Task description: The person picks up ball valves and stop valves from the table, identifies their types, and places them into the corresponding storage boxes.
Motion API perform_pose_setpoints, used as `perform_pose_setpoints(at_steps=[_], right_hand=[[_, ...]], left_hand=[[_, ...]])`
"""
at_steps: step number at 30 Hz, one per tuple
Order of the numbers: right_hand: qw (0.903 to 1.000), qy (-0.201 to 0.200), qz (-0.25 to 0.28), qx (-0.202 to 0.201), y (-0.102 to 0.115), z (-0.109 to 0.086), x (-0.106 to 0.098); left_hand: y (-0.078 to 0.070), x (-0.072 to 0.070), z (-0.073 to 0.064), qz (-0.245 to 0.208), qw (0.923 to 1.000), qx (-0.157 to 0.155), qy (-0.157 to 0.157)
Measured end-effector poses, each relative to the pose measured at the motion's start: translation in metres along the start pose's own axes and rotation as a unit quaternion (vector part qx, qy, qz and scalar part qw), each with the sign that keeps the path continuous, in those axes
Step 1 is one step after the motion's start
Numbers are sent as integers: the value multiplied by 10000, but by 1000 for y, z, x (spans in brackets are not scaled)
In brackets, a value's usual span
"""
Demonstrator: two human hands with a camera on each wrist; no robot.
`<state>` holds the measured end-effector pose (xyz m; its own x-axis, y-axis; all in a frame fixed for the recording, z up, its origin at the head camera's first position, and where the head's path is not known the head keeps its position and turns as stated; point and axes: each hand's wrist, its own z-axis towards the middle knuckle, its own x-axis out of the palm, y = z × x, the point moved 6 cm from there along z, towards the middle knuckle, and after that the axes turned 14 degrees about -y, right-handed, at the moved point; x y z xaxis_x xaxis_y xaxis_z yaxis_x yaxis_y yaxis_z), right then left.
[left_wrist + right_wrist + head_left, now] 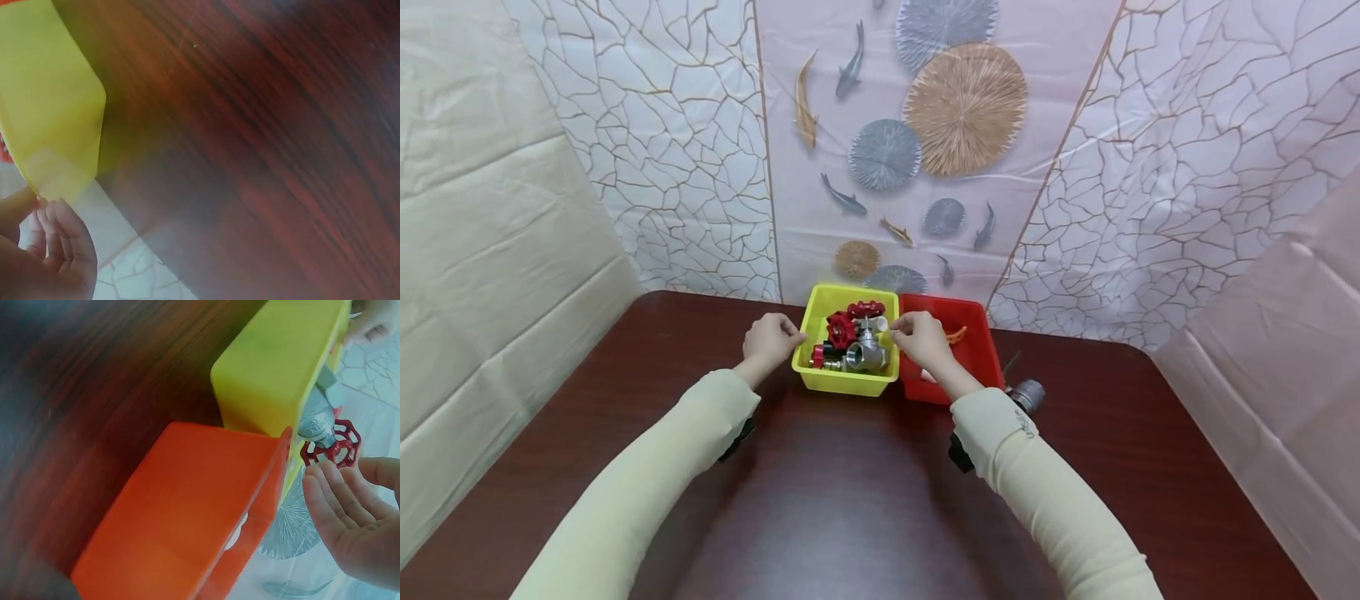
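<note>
A yellow bin (pixel 846 383) at the back of the table holds valves with red handwheels (pixel 841 330) and a silver metal body (pixel 867 353). My left hand (pixel 769 340) is at its left side; in the left wrist view thumb and fingertips pinch the rim. Over the opposite rim reaches my right hand (pixel 922 340). Seen from the right wrist, its fingers are fairly straight, thumb apart, fingertips close to a red handwheel (pixel 340 445). Nothing shows between them.
Right beside the yellow bin stands a red bin (pixel 973 321) with an orange item (pixel 957 335) and something white inside. A grey metal fitting (pixel 1028 395) lies on the dark wood table (pixel 850 500) to its right. Patterned cloth (pixel 700 150) hangs behind.
</note>
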<state>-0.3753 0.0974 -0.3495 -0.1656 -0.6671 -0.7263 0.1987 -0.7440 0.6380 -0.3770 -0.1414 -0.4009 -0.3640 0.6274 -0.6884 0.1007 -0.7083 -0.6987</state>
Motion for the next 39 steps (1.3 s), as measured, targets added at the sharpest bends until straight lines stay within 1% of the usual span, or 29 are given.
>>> perform_pose_setpoints(at_steps=[1, 2, 5, 7, 13, 15, 19, 21, 25, 28, 33, 36, 37, 39], right_hand=[[9999, 32, 158, 58, -1, -2, -1], [9995, 79, 292, 134, -3, -4, -1], [9985, 144, 492, 211, -7, -9, -6], [9978, 192, 594, 220, -10, -12, -10], [9960, 322, 830, 32, -15, -17, -24], [9952, 336, 915, 31, -17, -17, -27], [9939, 320, 1059, 56, -21, -18, -34], [9930, 289, 1141, 43, -24, -18, -39], [9923, 223, 1215, 55, -29, -21, -49], [9921, 200, 1230, 134, -33, -23, -53], [9902, 269, 1359, 170, -40, -27, -60], [9885, 349, 1466, 123, -45, -30, -66], [9879, 373, 1499, 107, -48, -31, -68], [9880, 383, 1495, 98, -53, -33, -74]], left_hand=[[-3, -1, -1, 163, 9996, 214, -94], [-5, -2, -2, 258, 9989, 352, -163], [-11, -3, -5, 320, 9971, 652, -215], [-14, -3, -7, 292, 9965, 755, -215], [-25, -4, -9, 155, 9942, 1031, -252], [-30, -4, -10, 93, 9933, 1122, -259], [-48, -2, -16, -125, 9904, 1371, -137], [-60, 0, -22, -281, 9870, 1583, -52], [-82, 7, -37, -441, 9760, 2130, 78], [-96, 15, -51, -325, 9667, 2531, 191], [-120, 27, -78, -297, 9498, 3071, 525], [-132, 33, -94, -446, 9347, 3429, 818], [-135, 36, -99, -489, 9284, 3565, 924], [-141, 41, -110, -564, 9123, 3898, 1124]])
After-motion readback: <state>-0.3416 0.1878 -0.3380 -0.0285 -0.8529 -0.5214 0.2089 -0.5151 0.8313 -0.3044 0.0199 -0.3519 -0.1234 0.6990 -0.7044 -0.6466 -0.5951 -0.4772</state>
